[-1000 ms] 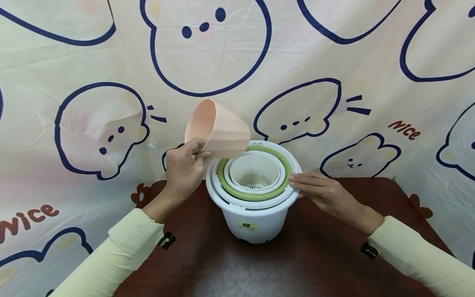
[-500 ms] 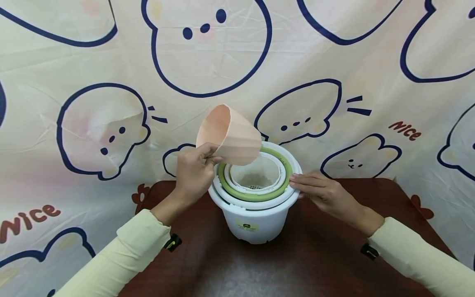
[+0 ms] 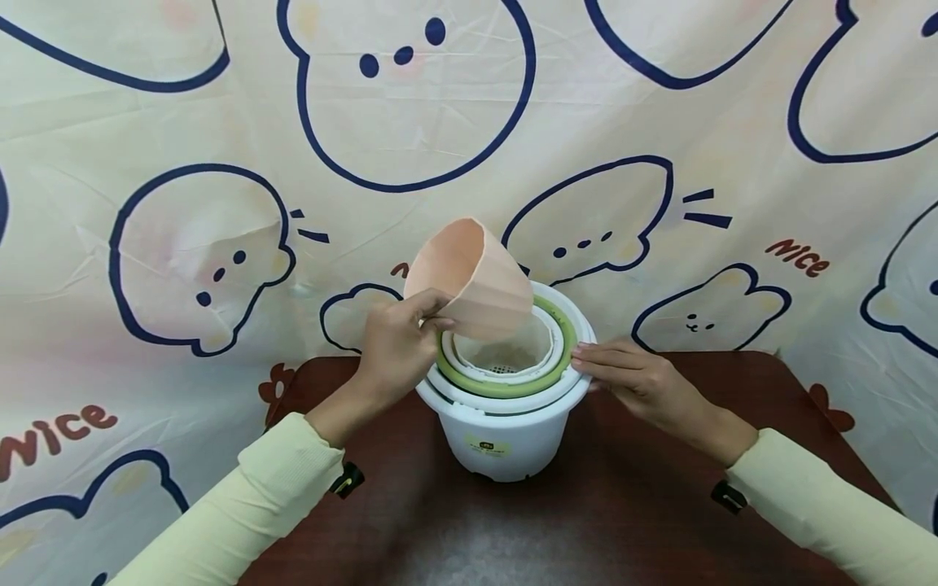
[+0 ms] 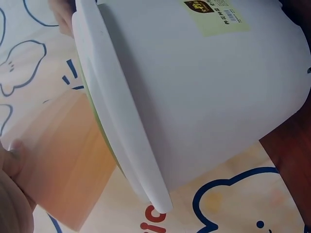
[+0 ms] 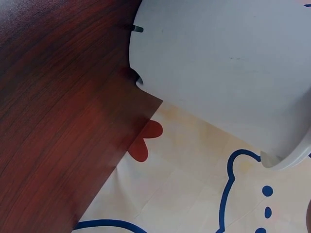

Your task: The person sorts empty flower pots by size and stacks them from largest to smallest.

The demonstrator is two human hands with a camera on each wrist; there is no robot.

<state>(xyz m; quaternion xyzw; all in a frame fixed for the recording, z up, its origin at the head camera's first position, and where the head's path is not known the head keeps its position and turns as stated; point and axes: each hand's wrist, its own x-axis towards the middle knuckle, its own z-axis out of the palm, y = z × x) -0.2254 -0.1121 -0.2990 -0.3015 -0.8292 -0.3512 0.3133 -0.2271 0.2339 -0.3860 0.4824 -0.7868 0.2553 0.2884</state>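
My left hand (image 3: 399, 342) pinches the rim of a pale pink flowerpot (image 3: 491, 281), which is tilted with its mouth toward the upper left. Its base hangs over a nest of flowerpots and hides part of their far left rims. The outermost is a large white flowerpot (image 3: 506, 443) with a yellow label, standing upright. Inside it sit further white pots and a green-rimmed pot (image 3: 506, 389); the innermost white pot (image 3: 542, 346) has a perforated bottom. My right hand (image 3: 652, 378) holds the white pot's right rim, its thumb hidden. The left wrist view shows the pink pot (image 4: 68, 155) beside the rims.
The nest stands on a dark red wooden table (image 3: 630, 505). Close behind the table hangs a cream cloth (image 3: 410, 122) with blue cartoon outlines. The table's edge (image 5: 116, 167) shows in the right wrist view.
My left hand has moved right and slightly down, bringing the pink flowerpot from the nest's left side to over its opening. The right hand and the nested pots have stayed in place.
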